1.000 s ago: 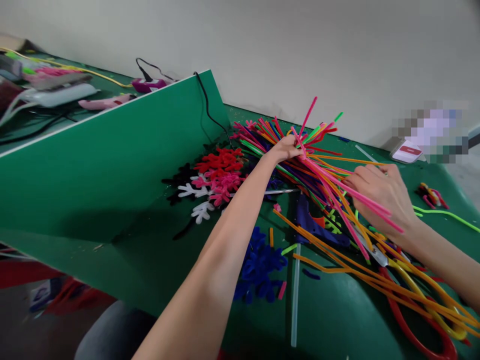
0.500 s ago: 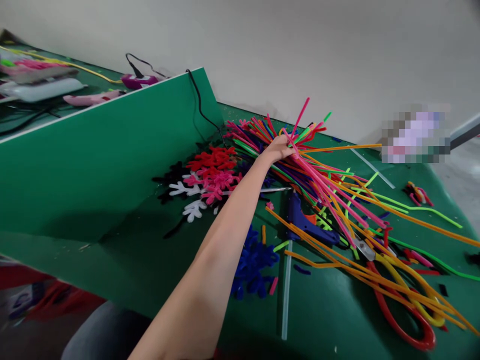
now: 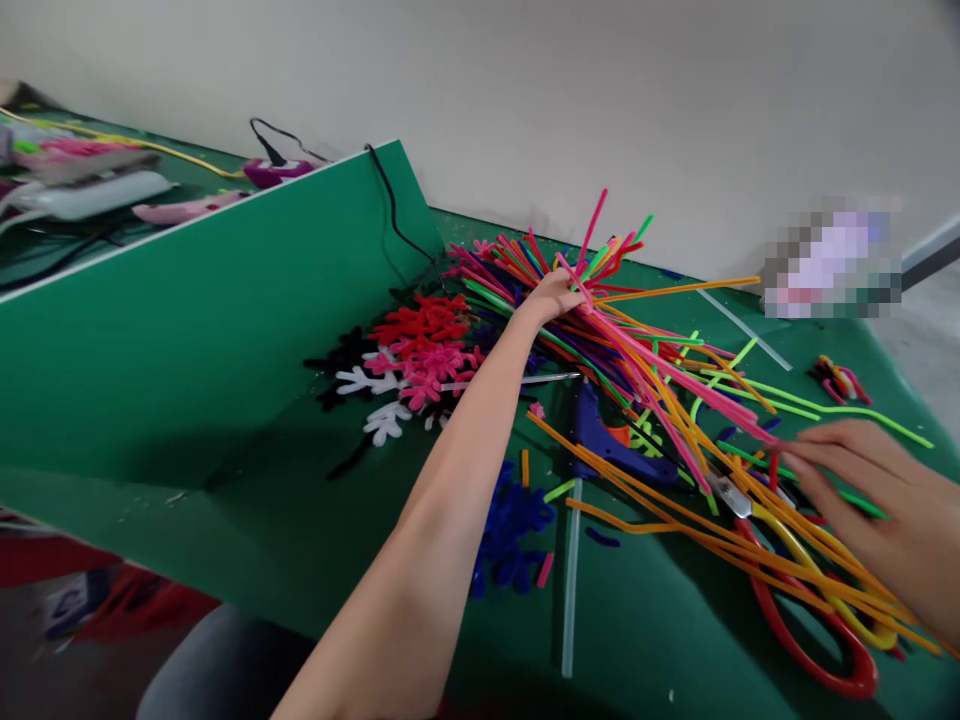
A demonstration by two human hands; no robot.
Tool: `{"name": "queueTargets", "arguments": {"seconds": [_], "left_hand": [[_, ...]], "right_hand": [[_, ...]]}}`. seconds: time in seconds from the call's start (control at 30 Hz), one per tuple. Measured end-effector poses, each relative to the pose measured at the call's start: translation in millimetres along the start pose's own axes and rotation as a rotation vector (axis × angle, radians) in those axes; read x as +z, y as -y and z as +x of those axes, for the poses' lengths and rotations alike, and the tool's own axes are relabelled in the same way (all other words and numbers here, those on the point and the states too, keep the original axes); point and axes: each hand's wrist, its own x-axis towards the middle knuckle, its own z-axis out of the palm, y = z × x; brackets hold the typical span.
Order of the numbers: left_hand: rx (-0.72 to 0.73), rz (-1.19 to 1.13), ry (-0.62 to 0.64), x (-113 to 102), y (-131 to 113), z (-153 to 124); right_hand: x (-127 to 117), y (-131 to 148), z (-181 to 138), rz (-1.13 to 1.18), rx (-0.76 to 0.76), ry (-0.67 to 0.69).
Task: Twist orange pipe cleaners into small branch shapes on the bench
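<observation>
Right hand (image 3: 885,500), out of view half a second ago, has come in from the right. Separating stems from the bundle (image 3: 616,372) seems the step; the next move probably calls for a light pinch. Its nearly closed fingertips meet the right ends of the pink stems (image 3: 720,402) (whether gripping, I cannot tell). Far off, the left hand (image 3: 555,297) wraps the bundle.
</observation>
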Motion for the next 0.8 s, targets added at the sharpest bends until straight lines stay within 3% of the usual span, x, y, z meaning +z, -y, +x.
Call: {"name": "queueTargets", "arguments": {"seconds": [0.1, 0.23, 0.33, 0.47, 0.53, 0.7, 0.8], "left_hand": [[-0.008, -0.023, -0.006, 2, -1, -1], [-0.025, -0.058, -0.023, 4, -1, -2], [-0.047, -0.083, -0.044, 6, -2, -1], [-0.069, -0.098, -0.061, 9, -3, -1], [-0.071, -0.101, -0.063, 9, -3, -1], [-0.060, -0.107, -0.054, 10, 2, 2], [-0.043, -0.104, -0.048, 10, 7, 4]], "right_hand": [[24, 24, 33, 0.031, -0.102, 0.013], [47, 28, 56, 0.199, 0.079, 0.105], [52, 21, 58, 0.360, 0.250, 0.093], [51, 16, 56, 0.394, 0.415, -0.016], [53, 14, 56, 0.399, 0.476, -0.005], [68, 10, 50, 0.422, 0.565, -0.033], [76, 9, 43, 0.381, 0.533, -0.054]]}}
